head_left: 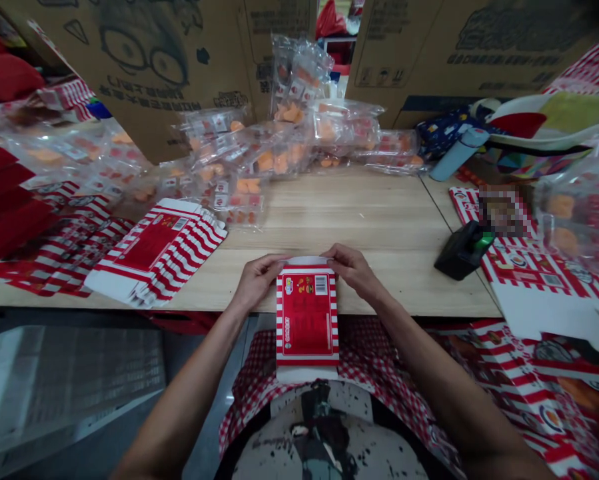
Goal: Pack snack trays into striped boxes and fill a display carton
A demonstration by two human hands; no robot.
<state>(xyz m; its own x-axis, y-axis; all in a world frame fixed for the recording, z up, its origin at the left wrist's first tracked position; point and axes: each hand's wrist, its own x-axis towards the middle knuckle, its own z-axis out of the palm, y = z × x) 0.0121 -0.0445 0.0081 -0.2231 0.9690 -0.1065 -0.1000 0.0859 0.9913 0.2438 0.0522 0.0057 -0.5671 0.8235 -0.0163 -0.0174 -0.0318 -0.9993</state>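
A red-and-white striped carton point(307, 320) stands over my lap at the near edge of the wooden table point(359, 213). My left hand point(257, 277) pinches its top left corner and my right hand point(354, 268) pinches its top right corner, fingers closed on the white top flap. The carton's printed red panel with a barcode faces me.
A fanned stack of flat striped cartons point(156, 252) lies left of my hands. Clear bags of orange items point(259, 157) pile up at the back. A black tape dispenser point(463, 250) sits to the right. Large cardboard boxes point(149, 60) stand behind.
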